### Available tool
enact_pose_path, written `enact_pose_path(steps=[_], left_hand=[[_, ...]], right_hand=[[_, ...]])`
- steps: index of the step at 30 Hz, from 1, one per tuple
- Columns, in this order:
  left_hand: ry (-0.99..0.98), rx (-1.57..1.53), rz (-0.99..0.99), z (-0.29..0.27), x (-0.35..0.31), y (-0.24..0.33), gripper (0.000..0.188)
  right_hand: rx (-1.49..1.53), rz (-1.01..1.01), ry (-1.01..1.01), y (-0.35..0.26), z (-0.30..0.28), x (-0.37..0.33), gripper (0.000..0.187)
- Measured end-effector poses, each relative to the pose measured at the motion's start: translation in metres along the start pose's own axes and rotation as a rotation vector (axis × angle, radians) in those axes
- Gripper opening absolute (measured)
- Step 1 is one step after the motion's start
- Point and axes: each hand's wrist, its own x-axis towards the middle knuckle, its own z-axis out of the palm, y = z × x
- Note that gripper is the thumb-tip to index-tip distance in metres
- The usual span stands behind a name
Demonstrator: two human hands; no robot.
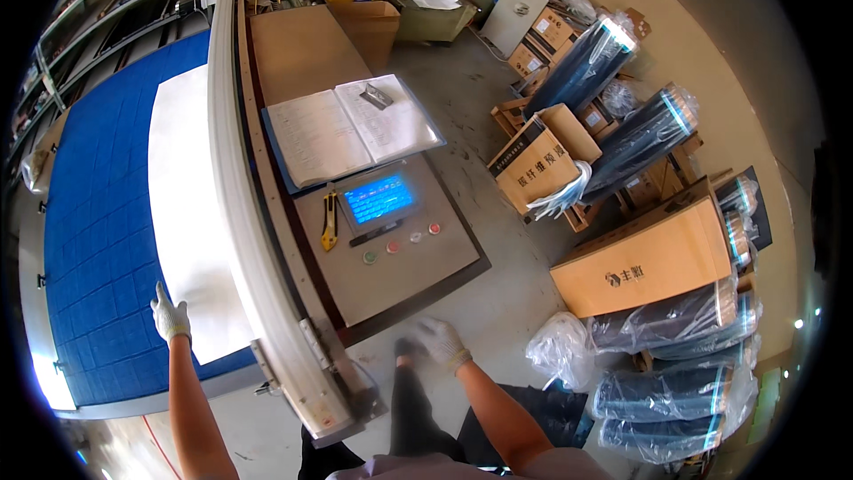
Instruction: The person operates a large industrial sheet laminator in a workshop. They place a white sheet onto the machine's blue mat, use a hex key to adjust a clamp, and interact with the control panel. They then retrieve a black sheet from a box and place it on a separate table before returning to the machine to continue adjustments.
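A white glove covers my left hand (169, 315), which is at the left edge of a white sheet (203, 222). Its index finger points forward and its thumb is out to the side. The sheet lies on a blue bed marked with a grid of lines (98, 240), its far right part running under a long pale metal beam (233, 187). My right hand (440, 344), gloved as well, hangs in the air right of the beam, near the front of a control panel (400, 277). Motion blurs its fingers, and I see nothing held in it.
On the panel are a lit blue screen (378, 198), push buttons and a yellow utility knife (330, 222). Behind it lies an open notebook (324, 135). Cartons (644, 258) and several plastic-wrapped dark rolls (662, 391) stand at right. A shelf rack (115, 4) rises far left.
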Motion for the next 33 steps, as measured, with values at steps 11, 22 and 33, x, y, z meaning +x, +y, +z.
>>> enact_pose_path(steps=[11,22,33], left_hand=[[-0.476,0.346,0.062,-0.010,-0.108,0.052,0.111],[-0.526,0.458,0.024,-0.009,-0.108,0.061,0.113],[-0.547,0.428,-0.035,-0.013,-0.100,0.077,0.120]], right_hand=[[-0.332,-0.281,0.106,0.044,-0.099,0.140,0.019],[-0.823,-0.611,0.610,0.063,-0.093,0.216,0.024],[-0.869,-0.625,0.677,0.050,-0.092,0.218,0.026]])
